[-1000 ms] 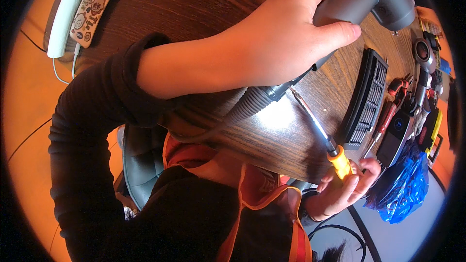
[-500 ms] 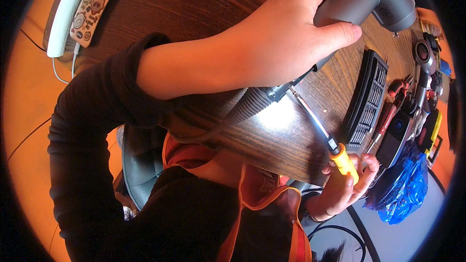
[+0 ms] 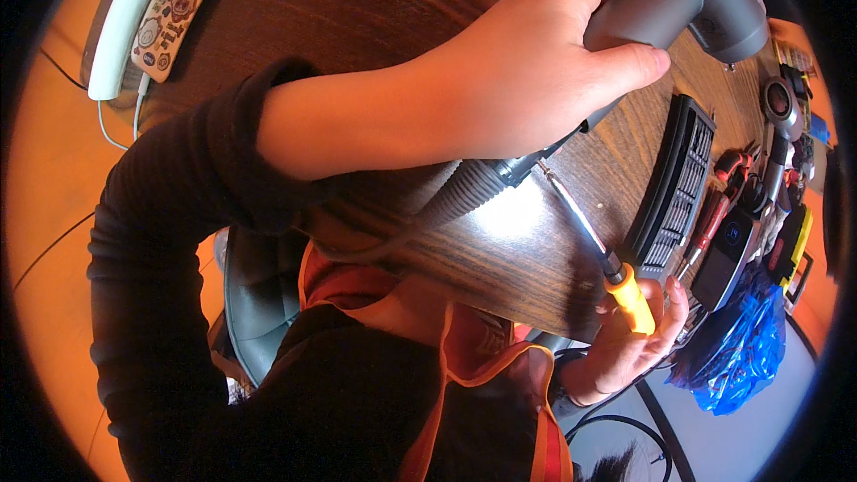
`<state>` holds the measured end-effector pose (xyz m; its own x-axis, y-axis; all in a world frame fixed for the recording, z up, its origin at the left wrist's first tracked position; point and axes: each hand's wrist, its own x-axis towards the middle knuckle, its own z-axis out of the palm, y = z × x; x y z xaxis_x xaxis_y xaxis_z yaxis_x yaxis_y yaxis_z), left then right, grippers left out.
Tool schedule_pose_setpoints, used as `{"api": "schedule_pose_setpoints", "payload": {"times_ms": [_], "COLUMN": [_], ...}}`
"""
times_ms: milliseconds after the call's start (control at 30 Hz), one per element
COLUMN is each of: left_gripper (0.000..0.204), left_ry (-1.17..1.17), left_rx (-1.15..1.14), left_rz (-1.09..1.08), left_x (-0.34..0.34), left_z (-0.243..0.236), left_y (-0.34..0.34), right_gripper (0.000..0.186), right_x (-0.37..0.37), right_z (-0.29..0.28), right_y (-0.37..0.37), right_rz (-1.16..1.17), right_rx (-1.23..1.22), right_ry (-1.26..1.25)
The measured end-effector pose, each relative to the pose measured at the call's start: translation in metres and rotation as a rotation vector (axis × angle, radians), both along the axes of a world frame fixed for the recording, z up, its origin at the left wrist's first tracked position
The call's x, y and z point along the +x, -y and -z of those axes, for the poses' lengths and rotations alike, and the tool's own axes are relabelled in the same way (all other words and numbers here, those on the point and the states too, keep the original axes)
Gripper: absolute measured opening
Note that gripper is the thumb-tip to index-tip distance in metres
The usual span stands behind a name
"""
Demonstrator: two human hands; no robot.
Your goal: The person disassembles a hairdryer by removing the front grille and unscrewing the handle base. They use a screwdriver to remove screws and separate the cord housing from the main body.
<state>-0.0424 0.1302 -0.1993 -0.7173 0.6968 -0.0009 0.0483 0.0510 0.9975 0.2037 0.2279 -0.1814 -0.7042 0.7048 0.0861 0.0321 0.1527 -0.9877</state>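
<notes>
My left hand is wrapped round the handle of a dark grey hair dryer, whose ribbed cord sleeve points back toward me. From the lower right, my right hand grips a screwdriver by its yellow handle, with the fingertips round it. The silver shaft slants up and left, and its tip meets the handle's end beside the cord sleeve. My left hand hides much of the dryer's handle, and the screw itself is too small to make out.
Right of the dryer lies a black bit case. Beyond it are red-handled pliers, a red screwdriver, a dark device with a small display and a blue plastic bag. A white bar-shaped object lies far left.
My right fingers have shifted slightly on the yellow handle, which sits a little further left. The screwdriver's tip stays at the same place on the dryer; my left hand keeps its hold.
</notes>
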Motion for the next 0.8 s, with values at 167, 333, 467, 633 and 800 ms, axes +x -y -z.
{"api": "schedule_pose_setpoints", "payload": {"times_ms": [167, 333, 467, 633, 800], "left_gripper": [0.040, 0.040, 0.041, 0.042, 0.042], "left_ry": [0.029, 0.026, 0.018, 0.019, 0.047], "left_rx": [0.006, -0.006, -0.015, -0.018, -0.018], "left_rz": [0.008, -0.007, 0.001, 0.001, 0.033], "left_x": [0.000, 0.001, 0.000, 0.000, -0.001], "left_z": [-0.001, -0.001, -0.002, -0.002, -0.001], "left_y": [0.000, 0.000, 0.000, 0.000, 0.001], "right_gripper": [0.053, 0.055, 0.057, 0.040, 0.039], "right_x": [0.003, 0.005, 0.004, 0.003, -0.010], "right_z": [0.004, -0.011, -0.023, -0.004, -0.003], "right_y": [-0.004, -0.011, -0.009, -0.004, -0.009], "right_rz": [0.000, -0.284, -0.280, -0.113, -0.131], "right_rx": [0.117, 0.473, 0.501, 0.553, 0.585], "right_ry": [0.021, 0.144, 0.460, 0.096, -0.024]}}
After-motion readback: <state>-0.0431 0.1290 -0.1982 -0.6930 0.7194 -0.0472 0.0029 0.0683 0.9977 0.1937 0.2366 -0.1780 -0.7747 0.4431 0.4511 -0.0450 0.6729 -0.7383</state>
